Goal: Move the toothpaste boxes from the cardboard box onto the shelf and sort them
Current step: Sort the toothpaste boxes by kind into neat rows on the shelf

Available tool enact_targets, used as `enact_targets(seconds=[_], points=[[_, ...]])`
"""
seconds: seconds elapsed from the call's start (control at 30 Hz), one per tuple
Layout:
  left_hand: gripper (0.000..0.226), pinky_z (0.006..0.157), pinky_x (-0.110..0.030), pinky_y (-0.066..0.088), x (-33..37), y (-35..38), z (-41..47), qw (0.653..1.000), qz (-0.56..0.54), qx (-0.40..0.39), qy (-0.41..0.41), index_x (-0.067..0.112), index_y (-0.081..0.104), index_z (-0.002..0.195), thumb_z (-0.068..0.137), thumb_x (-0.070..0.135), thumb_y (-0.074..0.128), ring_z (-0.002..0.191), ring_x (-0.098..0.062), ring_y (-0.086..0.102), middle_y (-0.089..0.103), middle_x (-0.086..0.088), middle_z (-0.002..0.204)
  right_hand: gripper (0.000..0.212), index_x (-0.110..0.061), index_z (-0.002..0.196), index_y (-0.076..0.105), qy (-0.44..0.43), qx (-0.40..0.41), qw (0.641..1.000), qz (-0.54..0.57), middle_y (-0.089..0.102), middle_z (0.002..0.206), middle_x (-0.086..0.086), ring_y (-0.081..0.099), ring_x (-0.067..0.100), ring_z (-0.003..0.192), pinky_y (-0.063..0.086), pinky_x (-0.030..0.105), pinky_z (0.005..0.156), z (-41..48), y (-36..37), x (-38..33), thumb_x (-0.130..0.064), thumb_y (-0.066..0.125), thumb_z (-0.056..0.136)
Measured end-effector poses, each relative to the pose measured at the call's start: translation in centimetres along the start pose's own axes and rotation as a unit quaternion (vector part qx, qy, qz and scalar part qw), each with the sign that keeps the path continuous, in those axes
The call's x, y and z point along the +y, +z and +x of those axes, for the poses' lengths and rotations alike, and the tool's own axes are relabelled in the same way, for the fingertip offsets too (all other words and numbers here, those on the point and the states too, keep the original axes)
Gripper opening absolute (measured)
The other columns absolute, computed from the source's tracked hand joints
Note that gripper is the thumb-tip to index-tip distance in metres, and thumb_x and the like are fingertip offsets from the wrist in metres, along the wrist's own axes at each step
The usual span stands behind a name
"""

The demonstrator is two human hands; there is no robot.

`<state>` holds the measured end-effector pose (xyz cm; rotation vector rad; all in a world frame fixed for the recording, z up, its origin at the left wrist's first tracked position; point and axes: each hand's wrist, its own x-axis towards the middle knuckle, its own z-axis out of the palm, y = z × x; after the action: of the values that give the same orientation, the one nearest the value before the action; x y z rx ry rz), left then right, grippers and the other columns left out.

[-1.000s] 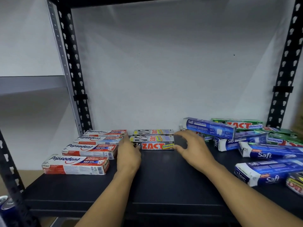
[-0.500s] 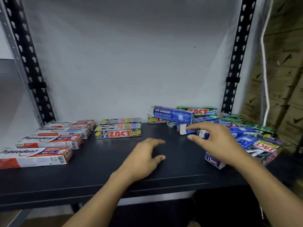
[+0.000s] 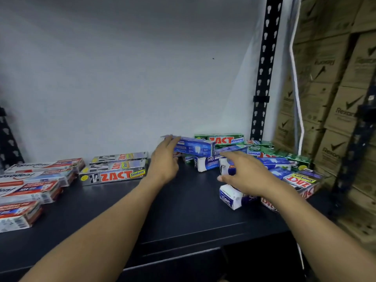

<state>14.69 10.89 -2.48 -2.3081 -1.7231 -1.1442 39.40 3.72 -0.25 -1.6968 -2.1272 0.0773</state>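
On the black shelf [image 3: 183, 216], red-and-white Pepsodent boxes [image 3: 34, 188] lie in rows at the left, with grey ZACT Smokers boxes [image 3: 114, 174] beside them. A loose pile at the right mixes blue Safi boxes [image 3: 209, 162], green ZACT Whitening boxes [image 3: 221, 139] and more ZACT Smokers boxes [image 3: 299, 181]. My left hand [image 3: 164, 161] reaches up to the topmost blue Safi box [image 3: 195, 147], its straight fingers touching the box's left end. My right hand [image 3: 244, 174] hovers with spread fingers over the Safi boxes in the pile, holding nothing. No cardboard source box is in sight.
A perforated black upright [image 3: 264, 78] stands at the shelf's back right against a white wall. Stacked brown Rexona cartons [image 3: 335, 98] fill the right side, with a white cable [image 3: 296, 88] hanging in front. A second dark upright [image 3: 354, 149] is at the far right.
The view has swung right toward the pile. My left hand left the shelf surface and rose to the top blue Safi box. My right hand stays spread over the pile.
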Motion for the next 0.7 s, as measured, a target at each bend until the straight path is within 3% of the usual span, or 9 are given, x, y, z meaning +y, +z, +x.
enact_targets(seconds=[0.13, 0.23, 0.3, 0.4, 0.5, 0.7], points=[[0.090, 0.120, -0.042, 0.027, -1.8, 1.8, 0.1, 0.999, -0.033, -0.040, 0.012, 0.035, 0.022, 0.156, 0.083, -0.007, 0.054, 0.150, -0.021, 0.020, 0.009, 0.006, 0.166, 0.084, -0.036, 0.153, 0.025, -0.043, 0.043, 0.998, 0.011, 0.034, 0.156, 0.004, 0.035, 0.027, 0.142, 0.034, 0.051, 0.114, 4.2, 0.4, -1.3, -0.049, 0.070, 0.084], [0.084, 0.118, -0.024, 0.020, -2.3, 1.7, 0.2, 0.998, -0.056, 0.003, 0.010, 0.029, 0.033, 0.153, 0.082, -0.011, 0.052, 0.148, -0.017, 0.024, 0.020, 0.004, 0.164, 0.085, -0.037, 0.155, 0.022, -0.040, 0.038, 0.997, 0.048, 0.027, 0.159, 0.009, 0.030, 0.030, 0.145, 0.033, 0.047, 0.115, 7.2, 1.1, -2.3, -0.045, 0.071, 0.086], [0.076, 0.112, -0.017, 0.020, -2.7, 1.5, 0.2, 0.997, -0.063, 0.040, -0.016, 0.021, 0.040, 0.150, 0.082, -0.011, 0.052, 0.143, -0.019, 0.032, 0.030, -0.002, 0.157, 0.079, -0.036, 0.153, 0.030, -0.039, 0.030, 0.997, 0.066, 0.037, 0.153, 0.009, 0.037, 0.029, 0.140, 0.036, 0.045, 0.113, 8.5, 1.6, -2.6, -0.040, 0.073, 0.086], [0.066, 0.109, -0.025, 0.032, -3.5, 1.5, 0.5, 0.996, -0.040, 0.057, -0.055, 0.012, 0.047, 0.144, 0.081, -0.008, 0.054, 0.128, -0.026, 0.047, 0.040, -0.007, 0.143, 0.060, -0.032, 0.140, 0.054, -0.030, 0.058, 0.992, 0.110, 0.059, 0.132, 0.004, 0.054, 0.025, 0.123, 0.044, 0.036, 0.102, 9.4, 2.4, -2.3, -0.031, 0.076, 0.085], [0.064, 0.110, -0.036, 0.040, -3.4, 1.8, 0.9, 0.998, 0.010, 0.029, -0.046, 0.009, 0.048, 0.141, 0.079, -0.006, 0.054, 0.127, -0.028, 0.048, 0.040, -0.008, 0.143, 0.050, -0.030, 0.131, 0.063, -0.008, 0.125, 0.980, 0.154, 0.060, 0.126, 0.004, 0.057, 0.022, 0.115, 0.044, 0.027, 0.096, 9.0, 2.0, -1.9, -0.019, 0.077, 0.085], [0.069, 0.117, -0.041, 0.028, -2.2, 2.4, 1.8, 0.993, 0.115, -0.026, -0.005, 0.010, 0.036, 0.149, 0.083, -0.001, 0.055, 0.144, -0.034, 0.028, 0.026, -0.014, 0.158, 0.046, -0.027, 0.127, 0.068, 0.077, 0.261, 0.939, 0.208, 0.065, 0.124, 0.004, 0.063, 0.020, 0.102, 0.045, 0.021, 0.089, 6.8, 0.9, -0.2, -0.014, 0.078, 0.084]])
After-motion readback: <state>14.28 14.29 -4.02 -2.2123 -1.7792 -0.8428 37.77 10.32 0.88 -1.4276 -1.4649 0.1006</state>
